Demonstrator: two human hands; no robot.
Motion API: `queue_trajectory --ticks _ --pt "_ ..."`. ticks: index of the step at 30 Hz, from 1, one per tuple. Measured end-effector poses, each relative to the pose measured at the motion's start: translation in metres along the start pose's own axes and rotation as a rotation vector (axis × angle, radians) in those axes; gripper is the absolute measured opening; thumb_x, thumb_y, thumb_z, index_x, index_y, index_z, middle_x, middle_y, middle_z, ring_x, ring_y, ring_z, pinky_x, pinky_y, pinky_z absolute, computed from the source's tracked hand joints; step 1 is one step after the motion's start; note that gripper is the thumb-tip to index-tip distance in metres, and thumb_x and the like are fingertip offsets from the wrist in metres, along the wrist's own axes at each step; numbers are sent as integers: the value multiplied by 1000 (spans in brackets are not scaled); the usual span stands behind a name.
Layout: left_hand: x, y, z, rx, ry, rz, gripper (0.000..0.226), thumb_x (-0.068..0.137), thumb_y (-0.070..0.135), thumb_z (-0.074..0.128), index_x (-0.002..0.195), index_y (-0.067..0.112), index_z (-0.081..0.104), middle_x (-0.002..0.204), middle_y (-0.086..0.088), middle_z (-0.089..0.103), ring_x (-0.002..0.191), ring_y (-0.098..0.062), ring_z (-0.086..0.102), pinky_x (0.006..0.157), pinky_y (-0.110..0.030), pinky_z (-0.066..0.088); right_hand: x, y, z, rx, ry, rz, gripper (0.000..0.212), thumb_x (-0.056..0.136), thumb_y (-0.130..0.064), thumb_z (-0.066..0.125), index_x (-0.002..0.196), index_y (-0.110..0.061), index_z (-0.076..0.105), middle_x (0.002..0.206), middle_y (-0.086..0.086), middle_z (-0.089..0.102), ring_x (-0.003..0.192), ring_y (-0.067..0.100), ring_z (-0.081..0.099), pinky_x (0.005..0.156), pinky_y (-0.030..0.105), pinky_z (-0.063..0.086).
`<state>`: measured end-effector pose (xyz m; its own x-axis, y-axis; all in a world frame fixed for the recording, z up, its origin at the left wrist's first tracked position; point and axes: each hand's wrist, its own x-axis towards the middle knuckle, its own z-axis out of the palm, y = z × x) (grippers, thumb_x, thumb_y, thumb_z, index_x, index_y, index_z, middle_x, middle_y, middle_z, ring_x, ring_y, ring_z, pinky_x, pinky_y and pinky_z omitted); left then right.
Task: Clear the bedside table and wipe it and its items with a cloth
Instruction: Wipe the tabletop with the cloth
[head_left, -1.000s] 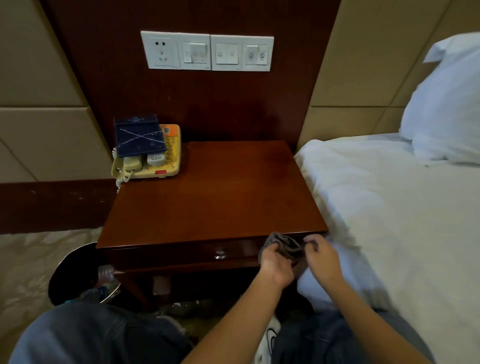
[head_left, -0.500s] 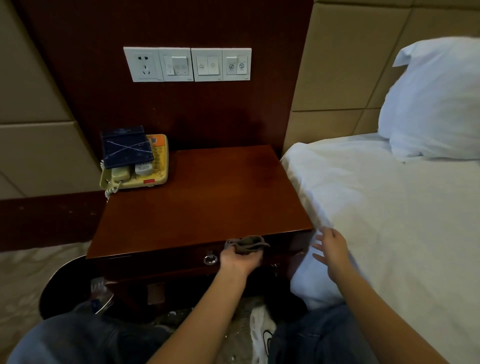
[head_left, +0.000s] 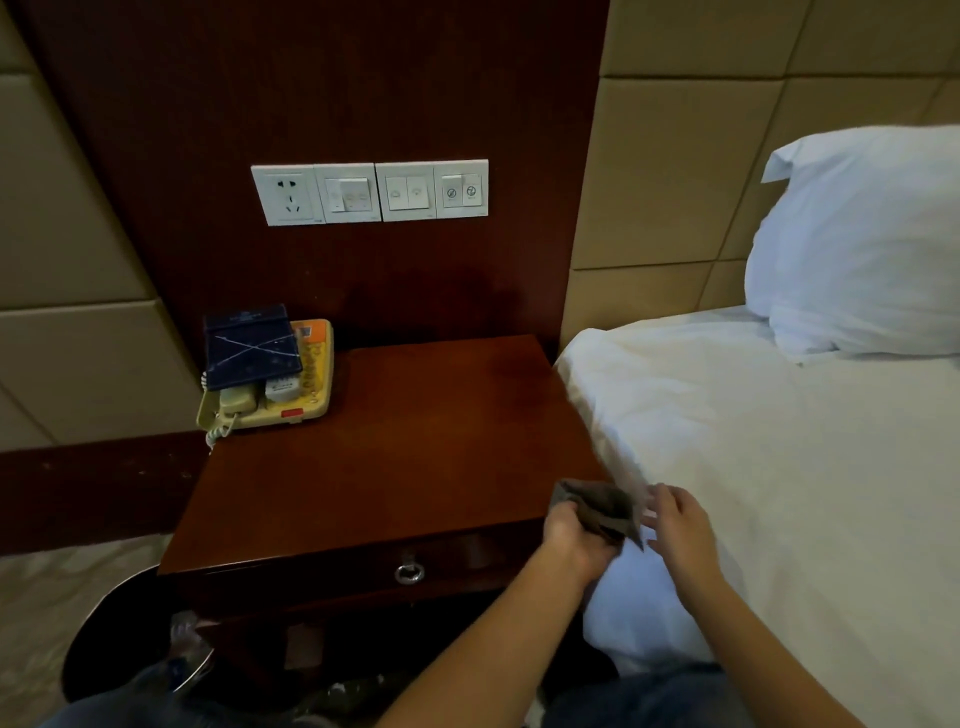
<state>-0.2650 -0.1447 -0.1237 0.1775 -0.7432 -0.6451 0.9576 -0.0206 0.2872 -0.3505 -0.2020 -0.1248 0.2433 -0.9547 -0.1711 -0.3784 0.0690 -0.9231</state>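
The dark wooden bedside table (head_left: 395, 467) stands between the wall and the bed. At its back left corner sits a yellow telephone (head_left: 291, 395) with a dark blue booklet (head_left: 249, 345) lying on top of it. My left hand (head_left: 576, 535) grips a grey cloth (head_left: 602, 506) at the table's front right corner. My right hand (head_left: 675, 519) hovers just right of the cloth over the bed's edge, fingers spread and reaching toward it; I cannot tell if they touch it.
A white bed (head_left: 779, 467) with a pillow (head_left: 862, 244) lies close on the right. A socket and switch panel (head_left: 369, 192) is on the wall. The drawer has a ring pull (head_left: 409, 571). A dark bin (head_left: 119, 634) sits at the lower left.
My left hand carried the cloth from the drawer front to the table's front right corner. My right hand moved in beside the cloth. The camera tilted up.
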Motion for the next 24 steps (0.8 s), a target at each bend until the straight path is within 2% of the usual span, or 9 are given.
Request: queue_trajectory --ticks 4,6,8,12,14,16,18,21,24 --pt "-11 39 17 272 -15 204 31 103 26 27 117 11 51 106 -17 60 93 -28 57 75 -35 48 -1 -11 10 -103 50 -212 23 99 -15 41 110 -2 58 96 12 57 94 32 55 79 33 38" --pt "-21 73 10 455 81 283 29 103 27 31 123 15 48 122 -14 59 108 -28 57 86 -35 47 -9 -22 34 -123 51 -320 22 98 -10 44 111 0 59 89 12 55 90 32 56 73 29 35" --pt "-39 110 -9 727 151 393 34 102 25 30 130 12 46 128 -11 57 116 -26 54 100 -36 43 -16 -33 66 -150 14 -414 25 97 -10 47 116 0 59 101 16 60 95 31 57 78 26 35" --pt "-90 171 -65 1446 377 741 30 100 20 34 114 6 56 117 -10 58 103 -22 55 89 -31 42 -32 -52 121 -250 -137 -542 31 99 -19 45 126 -8 54 119 8 54 103 22 56 84 26 40" --pt "-114 195 -97 1675 361 797 27 98 18 40 115 8 58 124 -7 55 110 -19 52 92 -27 39 -38 -60 143 -322 -191 -597 32 99 -22 44 128 -11 53 122 4 52 108 19 55 88 29 45" --pt "-134 211 -128 1740 278 700 30 98 22 43 122 12 58 130 -1 53 117 -15 50 96 -24 37 -45 -67 164 -427 -255 -636 33 99 -23 43 129 -13 51 127 3 51 113 17 52 92 32 47" --pt "-146 227 -157 1692 299 592 31 98 31 43 121 16 59 123 1 58 108 -11 53 90 -23 40 -51 -71 186 -596 -335 -691 36 100 -26 41 133 -16 48 134 2 47 122 17 47 96 35 45" --pt "-155 260 -191 1579 544 674 30 99 30 44 121 16 60 109 2 61 91 -9 56 76 -21 42 -68 -77 218 -814 -469 -783 39 101 -31 36 138 -22 43 144 -1 37 135 17 34 105 38 37" --pt "-161 294 -214 1347 780 835 28 98 20 43 119 8 58 89 -1 60 63 -9 52 53 -21 39 -77 -90 246 -846 -521 -859 38 100 -31 36 137 -23 43 143 -3 37 134 16 33 107 40 34"
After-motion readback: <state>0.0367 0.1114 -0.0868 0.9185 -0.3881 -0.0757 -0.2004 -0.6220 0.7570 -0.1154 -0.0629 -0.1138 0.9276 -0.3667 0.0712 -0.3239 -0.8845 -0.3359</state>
